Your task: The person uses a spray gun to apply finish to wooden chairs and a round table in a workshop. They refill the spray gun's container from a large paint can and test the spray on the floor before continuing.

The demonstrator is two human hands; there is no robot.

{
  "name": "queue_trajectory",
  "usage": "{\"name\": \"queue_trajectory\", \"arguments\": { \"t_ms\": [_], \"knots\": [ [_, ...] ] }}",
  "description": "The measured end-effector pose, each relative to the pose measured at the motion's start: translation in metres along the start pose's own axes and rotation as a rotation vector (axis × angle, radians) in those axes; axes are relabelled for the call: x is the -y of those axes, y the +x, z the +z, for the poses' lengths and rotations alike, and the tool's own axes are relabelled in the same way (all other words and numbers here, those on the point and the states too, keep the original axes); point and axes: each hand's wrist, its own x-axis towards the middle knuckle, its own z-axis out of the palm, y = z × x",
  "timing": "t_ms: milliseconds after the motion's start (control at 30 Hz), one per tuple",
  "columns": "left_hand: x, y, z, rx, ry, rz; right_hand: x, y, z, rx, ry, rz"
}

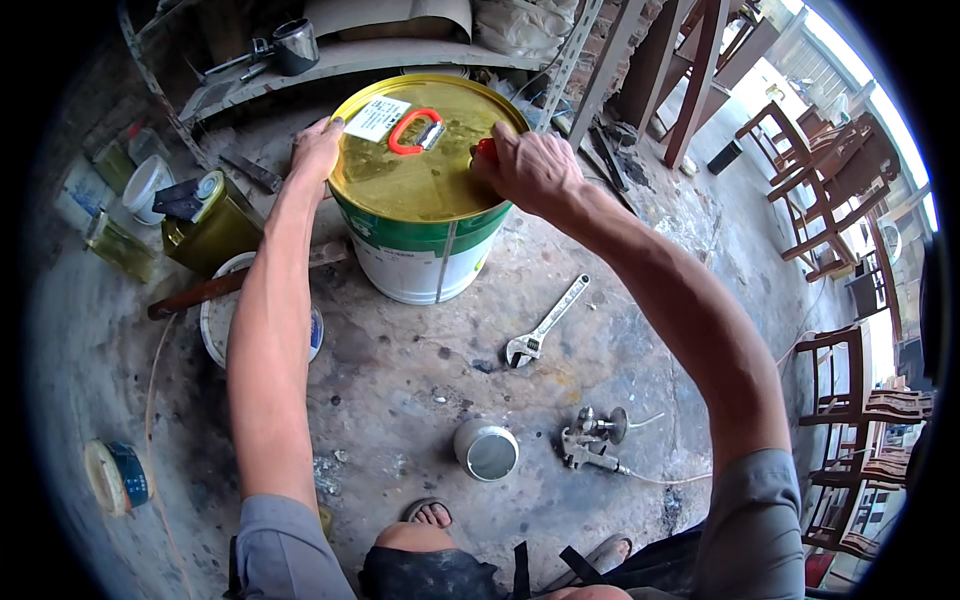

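A large metal paint bucket [428, 240], green and white with a yellow-gold lid [420, 185], stands upright on the floor ahead of me. My left hand [316, 152] grips its left rim, fingers curled at the edge. Over the lid's right side, my right hand [535, 170] is closed around a small red object [486, 151]; most of that object is hidden by my fingers, so its kind is unclear. On the lid lie an orange-red loop [398, 133] with a metal piece at one side and a white printed label [377, 118].
An adjustable wrench [548, 325], a metal cup [487, 451] and a spray gun [590, 443] with a hose lie nearer me. Left are a yellow-gold can [212, 225], a hammer [200, 297] and tubs. A shelf [370, 62] stands behind; wooden chairs [825, 200] line the right.
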Motion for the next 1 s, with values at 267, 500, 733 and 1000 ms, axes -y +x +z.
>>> {"name": "queue_trajectory", "arguments": {
  "t_ms": [267,500,733,1000],
  "knots": [
    [0.004,0.003,-0.005,-0.036,0.056,-0.010,0.013,0.015,-0.021,0.160,-0.170,-0.002],
    [0.011,0.013,-0.013,-0.030,0.046,0.012,-0.029,0.023,-0.009,0.012,0.027,-0.606],
    [0.007,0.010,-0.014,-0.004,0.002,0.000,-0.025,0.021,-0.018,0.000,-0.008,-0.503],
    [0.017,0.026,-0.025,-0.012,0.025,0.001,-0.018,0.030,-0.032,-0.262,0.296,-0.579]
  ]
}}
